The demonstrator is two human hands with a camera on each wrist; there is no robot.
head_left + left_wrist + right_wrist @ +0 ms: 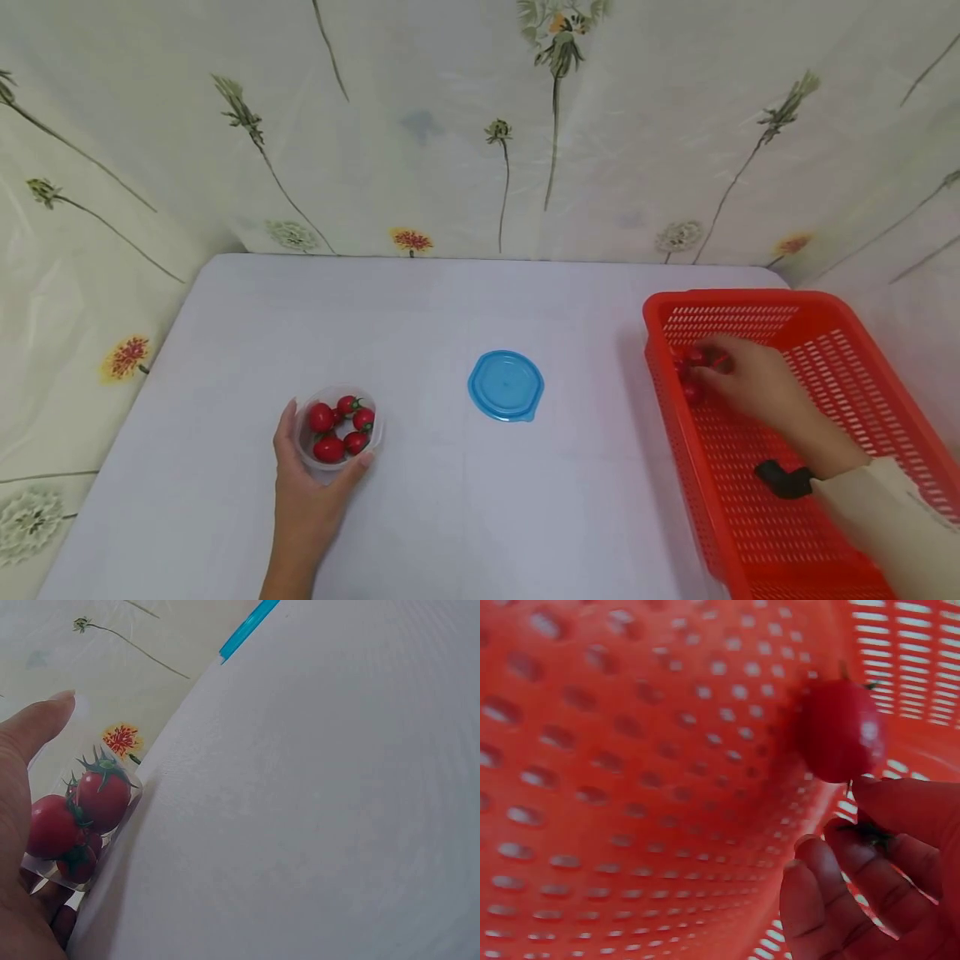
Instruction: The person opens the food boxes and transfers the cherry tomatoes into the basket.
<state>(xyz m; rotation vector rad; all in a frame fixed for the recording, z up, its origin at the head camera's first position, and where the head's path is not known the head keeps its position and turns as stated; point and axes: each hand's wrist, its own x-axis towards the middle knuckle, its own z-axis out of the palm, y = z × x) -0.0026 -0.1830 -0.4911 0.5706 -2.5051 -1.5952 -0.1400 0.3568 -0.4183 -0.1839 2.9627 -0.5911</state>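
My left hand curls round a small clear plastic tub on the left of the table, thumb on its near right side. Several red cherry tomatoes with green stalks lie in it; the left wrist view shows some of these tomatoes up close. On the right, my right hand reaches down inside a red plastic basket. Its thumb and fingers pinch a cherry tomato, mostly hidden, whose green stalk shows between them. Beyond the thumb, another cherry tomato lies against the basket wall.
A blue round lid lies flat at the middle of the white table. The basket's raised side rim stands between the lid and my right hand. A black band shows at my right wrist. Flower-patterned cloth hangs behind.
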